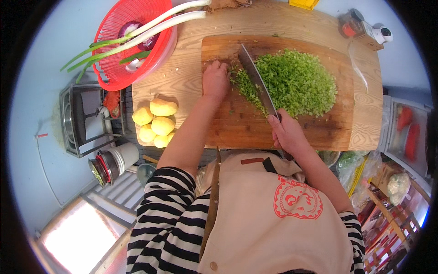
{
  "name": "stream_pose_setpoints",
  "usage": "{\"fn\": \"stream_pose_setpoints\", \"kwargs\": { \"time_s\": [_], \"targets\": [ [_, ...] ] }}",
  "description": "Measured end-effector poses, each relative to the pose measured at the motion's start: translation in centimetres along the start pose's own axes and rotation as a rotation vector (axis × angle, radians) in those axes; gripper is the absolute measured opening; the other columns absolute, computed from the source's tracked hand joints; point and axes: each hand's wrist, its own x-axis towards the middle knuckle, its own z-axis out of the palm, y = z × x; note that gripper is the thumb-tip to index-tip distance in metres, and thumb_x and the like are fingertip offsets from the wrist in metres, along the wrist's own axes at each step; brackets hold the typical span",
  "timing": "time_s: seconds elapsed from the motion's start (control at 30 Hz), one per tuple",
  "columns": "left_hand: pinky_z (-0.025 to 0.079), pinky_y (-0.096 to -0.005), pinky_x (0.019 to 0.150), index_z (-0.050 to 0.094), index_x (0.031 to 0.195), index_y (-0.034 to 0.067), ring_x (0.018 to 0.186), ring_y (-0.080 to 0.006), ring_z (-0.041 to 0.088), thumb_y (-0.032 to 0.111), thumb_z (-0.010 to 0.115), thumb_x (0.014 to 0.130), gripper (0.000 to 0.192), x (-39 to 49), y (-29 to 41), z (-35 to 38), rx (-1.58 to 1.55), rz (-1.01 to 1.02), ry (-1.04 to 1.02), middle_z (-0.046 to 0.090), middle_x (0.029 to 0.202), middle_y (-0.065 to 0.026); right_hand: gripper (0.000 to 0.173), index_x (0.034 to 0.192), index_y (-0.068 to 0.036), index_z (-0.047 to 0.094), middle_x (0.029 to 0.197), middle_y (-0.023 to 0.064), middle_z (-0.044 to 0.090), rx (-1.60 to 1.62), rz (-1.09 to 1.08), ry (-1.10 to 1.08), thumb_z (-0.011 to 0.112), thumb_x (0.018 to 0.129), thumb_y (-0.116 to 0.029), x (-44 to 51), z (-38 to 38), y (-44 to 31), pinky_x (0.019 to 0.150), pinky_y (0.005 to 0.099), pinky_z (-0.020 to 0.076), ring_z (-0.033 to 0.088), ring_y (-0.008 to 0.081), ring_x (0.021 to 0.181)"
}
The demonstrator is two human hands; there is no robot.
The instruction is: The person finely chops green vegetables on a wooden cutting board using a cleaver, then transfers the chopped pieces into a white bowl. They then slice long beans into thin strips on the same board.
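Observation:
My right hand (pixel 287 132) grips the handle of a kitchen cleaver (pixel 256 78). Its long blade slants up and to the left over the wooden cutting board (pixel 239 132), along the left side of a heap of finely chopped green vegetable (pixel 297 82), perhaps celery. Left of the blade, my left hand (pixel 215 78) rests on the board near its left edge, fingers bent and pointing away from me. A few green bits lie beside its fingertips. Whether anything is under those fingers is hidden.
Several peeled potatoes (pixel 162 126) sit at the table's left front. A red plastic basket (pixel 102 68) at the back left holds red onions (pixel 130 29), with long scallions (pixel 154 29) across its rim. A jar (pixel 350 24) and a small white camera (pixel 382 34) stand back right.

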Motion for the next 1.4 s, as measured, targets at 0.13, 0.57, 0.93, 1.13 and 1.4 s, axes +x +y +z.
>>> {"fn": "stream_pose_setpoints", "kwargs": {
  "time_s": [0.13, 0.57, 0.93, 1.13, 1.4],
  "targets": [
    [0.044, -0.0418, 0.077, 0.061, 0.09, 0.008, 0.091, -0.0305, 0.055, 0.016, 0.066, 0.077, 0.016, -1.7, 1.0, 1.2, 0.109, -0.09, -0.011, 0.055, 0.093, -0.0095, 0.038, 0.097, -0.002, 0.049, 0.068, 0.019, 0.063, -0.219, -0.087, 0.027, 0.047, 0.097, -0.04, 1.1, 1.2, 0.8, 0.057, 0.0467, 0.0491, 0.063, 0.0394, 0.062],
    [0.044, -0.0444, 0.082, 0.058, 0.097, 0.002, 0.092, -0.0365, 0.052, 0.004, 0.059, 0.075, 0.022, -3.1, 2.5, 0.8, -0.028, -0.119, 0.034, 0.052, 0.098, -0.0174, 0.039, 0.098, -0.002, 0.051, 0.08, 0.0229, 0.064, -0.159, -0.199, 0.02, 0.05, 0.095, -0.042, 3.1, 1.2, 1.8, 0.067, 0.0512, 0.0471, 0.062, 0.0433, 0.078],
    [0.039, -0.0402, 0.085, 0.058, 0.097, 0.006, 0.093, -0.0299, 0.053, 0.024, 0.064, 0.081, 0.025, -4.9, 10.2, -8.3, -0.175, 0.308, -0.012, 0.054, 0.094, -0.0104, 0.036, 0.104, -0.008, 0.056, 0.078, 0.0178, 0.065, -0.423, -0.122, 0.534, 0.066, 0.086, -0.037, -4.6, -11.8, 9.6, 0.064, 0.0453, 0.05, 0.064, 0.0389, 0.074],
    [0.032, -0.0491, 0.097, 0.058, 0.112, 0.007, 0.113, -0.0313, 0.049, 0.021, 0.063, 0.076, 0.039, -5.2, 13.7, -5.9, 0.041, 0.466, -0.076, 0.051, 0.116, -0.0118, 0.037, 0.108, -0.002, 0.058, 0.08, 0.022, 0.064, -0.54, -0.135, 0.723, 0.062, 0.087, -0.032, -0.6, -19.1, 14.6, 0.067, 0.045, 0.048, 0.062, 0.0408, 0.077],
    [0.018, -0.0573, 0.108, 0.053, 0.124, 0.008, 0.133, -0.0329, 0.034, 0.024, 0.069, 0.076, 0.054, -8.3, 15.7, -8.0, -0.103, 0.296, -0.629, 0.041, 0.137, -0.0159, 0.038, 0.113, -0.003, 0.056, 0.089, 0.0216, 0.065, -0.649, -0.156, 0.651, 0.062, 0.087, -0.029, 4.7, -22.6, 16.1, 0.072, 0.0464, 0.0487, 0.063, 0.0408, 0.083]
  ]
}}
